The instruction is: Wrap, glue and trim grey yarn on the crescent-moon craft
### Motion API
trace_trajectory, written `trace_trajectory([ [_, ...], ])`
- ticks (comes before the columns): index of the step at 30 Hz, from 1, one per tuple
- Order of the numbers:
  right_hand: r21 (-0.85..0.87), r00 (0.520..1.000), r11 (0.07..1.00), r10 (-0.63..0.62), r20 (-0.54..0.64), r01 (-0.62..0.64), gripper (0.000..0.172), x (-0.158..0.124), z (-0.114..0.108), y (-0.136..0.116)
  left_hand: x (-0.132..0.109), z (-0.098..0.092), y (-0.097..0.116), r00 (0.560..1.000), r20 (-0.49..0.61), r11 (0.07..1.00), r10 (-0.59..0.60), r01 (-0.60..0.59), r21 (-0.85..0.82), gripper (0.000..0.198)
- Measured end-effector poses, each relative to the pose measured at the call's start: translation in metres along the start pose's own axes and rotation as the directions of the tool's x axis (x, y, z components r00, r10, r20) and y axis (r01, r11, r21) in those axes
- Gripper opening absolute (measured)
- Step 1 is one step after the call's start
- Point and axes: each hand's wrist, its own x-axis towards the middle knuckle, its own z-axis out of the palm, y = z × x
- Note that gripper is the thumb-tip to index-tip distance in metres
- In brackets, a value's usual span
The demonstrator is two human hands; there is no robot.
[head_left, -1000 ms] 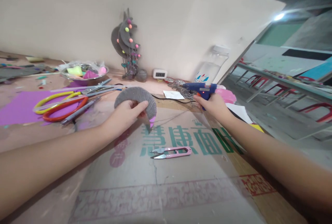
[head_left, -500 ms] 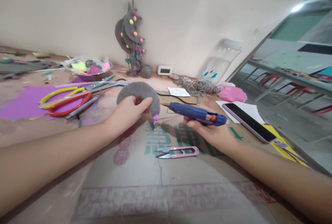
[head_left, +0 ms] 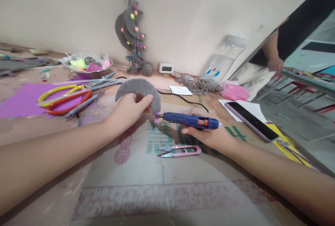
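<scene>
My left hand (head_left: 134, 109) pinches a crescent wrapped in grey yarn (head_left: 138, 87), thumb in front, other fingers mostly behind it. At its lower right end a bare purple tip (head_left: 157, 118) shows. My right hand (head_left: 201, 133) is wrapped round a blue glue gun (head_left: 188, 120), whose nozzle points left and meets the purple tip; whether it touches, I cannot tell. Beneath both hands, pink thread snips (head_left: 185, 151) lie on the printed cardboard sheet (head_left: 125, 184).
At left are scissors with yellow and red handles (head_left: 68, 102) on purple sheet (head_left: 21, 102) and a bowl of pompoms (head_left: 87, 72). Behind stand a timer (head_left: 166, 68), grey yarn (head_left: 204, 85) and a bottle (head_left: 222, 62). A phone (head_left: 251, 121) lies right; another person (head_left: 274, 51) stands beyond.
The glue gun has moved left and slightly down, bringing its nozzle to the crescent's purple tip. The crescent has barely shifted. Another person has come into view at the right.
</scene>
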Motion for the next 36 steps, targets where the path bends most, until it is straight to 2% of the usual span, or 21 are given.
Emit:
trace_trajectory([
  [9, -0.065, 0.999, 0.997, -0.038, 0.001, 0.038, 0.023, -0.0009, 0.0004, 0.0007, -0.0001, -0.0002, -0.0006, 1.0, 0.02, 0.998, 0.005, -0.006, 0.062, 0.036],
  [14, -0.047, 1.0, 0.999, 0.0, 0.017, 0.001, 0.026, -0.0003, 0.0006, 0.0027, 0.001, -0.0011, -0.0022, 0.999, 0.05, 0.992, 0.002, -0.008, 0.125, 0.037],
  [20, -0.083, 1.0, 0.996, -0.02, 0.015, 0.021, 0.026, -0.0011, 0.0009, 0.0052, 0.0022, -0.001, -0.0031, 0.996, 0.072, 0.992, 0.048, -0.056, 0.113, 0.039],
  [27, -0.064, 1.0, 0.998, 0.018, 0.016, -0.016, 0.026, -0.0021, 0.0009, 0.0028, 0.0011, -0.0014, -0.0005, 0.998, 0.057, 0.99, -0.006, -0.002, 0.14, 0.038],
  [36, -0.091, 1.0, 0.996, 0.01, 0.01, -0.009, 0.026, -0.0006, 0.0007, 0.0021, 0.0009, -0.0011, -0.001, 0.998, 0.055, 0.99, 0.003, -0.011, 0.138, 0.039],
])
